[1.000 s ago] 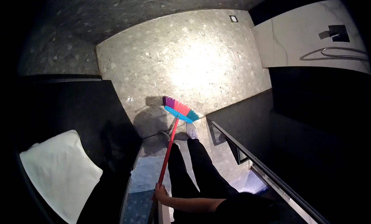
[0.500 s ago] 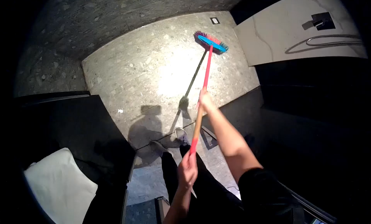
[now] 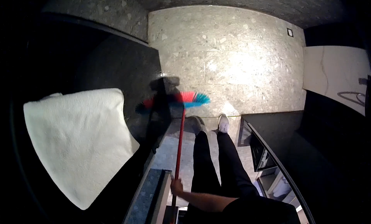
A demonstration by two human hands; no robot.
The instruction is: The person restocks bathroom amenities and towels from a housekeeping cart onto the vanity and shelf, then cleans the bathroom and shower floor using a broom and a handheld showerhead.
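A long-handled broom point(image 3: 180, 143) stretches from the bottom edge up to the dark panel at left. Its blue head has red and teal bristles point(image 3: 189, 97), which face away from me above the floor near my feet; whether they touch anything I cannot tell. My right hand point(image 3: 177, 187) is closed around the red handle low in the view, its forearm reaching across from the right. The handle's lower end runs out of sight below. My left hand does not show.
A white towel point(image 3: 81, 143) hangs over a dark surface at left. Speckled stone floor point(image 3: 232, 42) lies ahead, with a small square drain point(image 3: 290, 32) at far right. A dark-framed panel point(image 3: 278, 162) stands right of my legs. A looped hose point(image 3: 351, 96) shows at the right edge.
The broom has come back from the far floor toward my feet and left. My left hand has left the view. My view has turned, so the towel appears larger.
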